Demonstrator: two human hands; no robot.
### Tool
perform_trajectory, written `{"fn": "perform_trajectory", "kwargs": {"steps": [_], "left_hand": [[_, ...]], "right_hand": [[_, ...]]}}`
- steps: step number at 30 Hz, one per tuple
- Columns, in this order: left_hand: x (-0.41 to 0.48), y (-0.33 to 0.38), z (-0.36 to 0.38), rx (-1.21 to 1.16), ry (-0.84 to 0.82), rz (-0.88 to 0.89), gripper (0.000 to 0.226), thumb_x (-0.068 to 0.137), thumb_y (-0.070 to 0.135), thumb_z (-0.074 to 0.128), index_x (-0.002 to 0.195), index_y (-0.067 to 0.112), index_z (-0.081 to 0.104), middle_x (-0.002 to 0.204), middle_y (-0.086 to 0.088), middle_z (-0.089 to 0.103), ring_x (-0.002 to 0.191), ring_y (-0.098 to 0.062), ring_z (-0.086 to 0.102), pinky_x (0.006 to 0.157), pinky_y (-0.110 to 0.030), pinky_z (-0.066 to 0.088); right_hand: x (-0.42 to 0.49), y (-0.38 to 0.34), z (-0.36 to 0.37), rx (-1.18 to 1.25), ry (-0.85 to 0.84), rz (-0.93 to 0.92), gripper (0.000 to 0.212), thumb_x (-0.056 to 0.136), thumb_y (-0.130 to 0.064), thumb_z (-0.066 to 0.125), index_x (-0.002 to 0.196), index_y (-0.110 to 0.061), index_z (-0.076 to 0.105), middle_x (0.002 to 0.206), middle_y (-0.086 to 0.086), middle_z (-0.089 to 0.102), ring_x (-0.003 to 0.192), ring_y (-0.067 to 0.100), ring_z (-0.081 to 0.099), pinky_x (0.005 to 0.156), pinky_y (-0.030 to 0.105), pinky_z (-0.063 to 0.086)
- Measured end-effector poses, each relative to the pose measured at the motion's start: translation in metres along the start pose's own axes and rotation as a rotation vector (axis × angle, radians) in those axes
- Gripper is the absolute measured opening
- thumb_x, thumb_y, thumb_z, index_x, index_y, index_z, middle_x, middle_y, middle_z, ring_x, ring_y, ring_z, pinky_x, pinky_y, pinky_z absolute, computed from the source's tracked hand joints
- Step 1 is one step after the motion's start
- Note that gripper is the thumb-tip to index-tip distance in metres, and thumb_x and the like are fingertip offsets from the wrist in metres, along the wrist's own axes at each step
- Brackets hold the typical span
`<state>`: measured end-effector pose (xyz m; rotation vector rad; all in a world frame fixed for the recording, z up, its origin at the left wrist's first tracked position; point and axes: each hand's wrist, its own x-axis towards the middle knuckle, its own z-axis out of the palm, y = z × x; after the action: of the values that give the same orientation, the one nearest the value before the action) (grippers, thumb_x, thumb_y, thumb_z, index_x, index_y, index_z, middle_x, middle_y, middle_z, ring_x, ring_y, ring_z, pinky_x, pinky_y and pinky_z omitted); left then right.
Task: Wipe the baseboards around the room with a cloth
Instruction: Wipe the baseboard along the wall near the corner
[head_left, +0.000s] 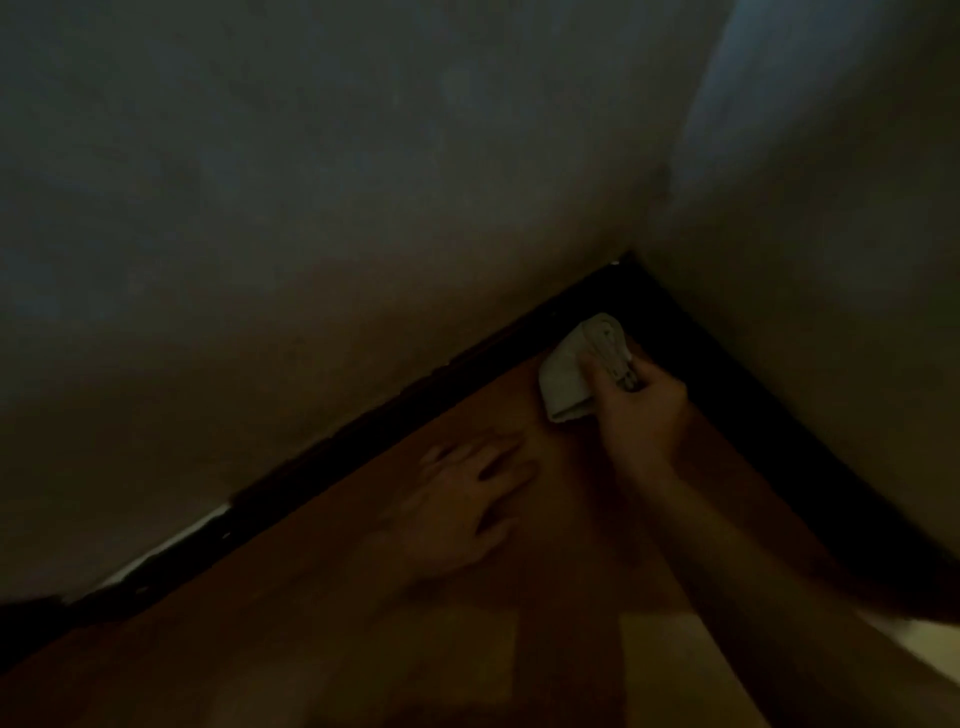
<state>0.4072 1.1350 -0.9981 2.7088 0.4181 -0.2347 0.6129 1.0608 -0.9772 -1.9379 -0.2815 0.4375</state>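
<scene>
The right hand (641, 410) reaches forward on a nearly straight bare arm that comes in from the lower right edge of the view. Its fingers and thumb are curled round the near end of a folded pale cloth (569, 376), pinching the bunched folds. The cloth sticks out beyond the fingertips, toward the corner of the room. Its far end meets the dark baseboard (727, 379) that runs along the wall to the right of this hand; in the dim light it cannot be told how firmly it presses there. A second dark baseboard (363, 441) runs along the other wall (311, 208), off to the left of the hand and just past the cloth, and the two strips join at the corner ahead of the cloth.

The left hand (460, 506) lies nearer the person and to the left of the right hand, apart from the cloth. It is blurred, palm down on the brown wooden floor (291, 613), fingers straight and spread, pointing toward the right hand's wrist, and it holds nothing
</scene>
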Motion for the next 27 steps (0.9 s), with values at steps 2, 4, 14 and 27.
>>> {"fn": "perform_trajectory", "kwargs": {"steps": [2, 4, 14, 27], "left_hand": [[0.014, -0.003, -0.003, -0.005, -0.011, 0.067, 0.061, 0.101, 0.056, 0.042, 0.157, 0.043, 0.022, 0.168, 0.009, 0.009, 0.151, -0.012, 0.006, 0.113, -0.037, 0.009], [0.023, -0.006, -0.005, -0.022, -0.065, 0.138, 0.062, 0.101, 0.058, 0.042, 0.157, 0.044, 0.021, 0.168, 0.008, 0.007, 0.151, -0.011, 0.0, 0.116, -0.037, 0.002], [0.031, -0.033, 0.007, 0.02, 0.087, 0.351, 0.058, 0.098, 0.052, 0.049, 0.153, 0.036, 0.04, 0.166, 0.005, 0.024, 0.153, -0.014, 0.016, 0.12, -0.043, 0.02], [0.038, -0.038, 0.014, -0.028, 0.176, 0.364, 0.058, 0.087, 0.04, 0.056, 0.144, 0.031, 0.054, 0.158, 0.003, 0.04, 0.149, -0.016, 0.031, 0.116, -0.045, 0.029]], "right_hand": [[0.003, -0.006, -0.019, -0.048, 0.036, 0.017, 0.025, 0.082, -0.038, 0.076, 0.102, -0.024, 0.076, 0.084, -0.009, 0.07, 0.081, 0.01, 0.067, 0.074, 0.034, 0.057], [0.004, -0.019, -0.04, -0.089, 0.04, 0.009, 0.019, 0.084, -0.037, 0.075, 0.097, -0.024, 0.074, 0.08, -0.01, 0.068, 0.077, 0.006, 0.065, 0.065, 0.026, 0.053], [-0.026, -0.073, -0.098, -0.215, -0.195, -0.175, 0.016, 0.083, -0.028, 0.077, 0.092, -0.038, 0.069, 0.084, -0.02, 0.069, 0.078, -0.005, 0.067, 0.07, 0.017, 0.055], [-0.008, -0.014, -0.02, -0.297, 0.245, 0.053, 0.023, 0.089, -0.041, 0.067, 0.099, -0.022, 0.074, 0.089, -0.001, 0.072, 0.081, 0.013, 0.066, 0.068, 0.027, 0.051]]}}
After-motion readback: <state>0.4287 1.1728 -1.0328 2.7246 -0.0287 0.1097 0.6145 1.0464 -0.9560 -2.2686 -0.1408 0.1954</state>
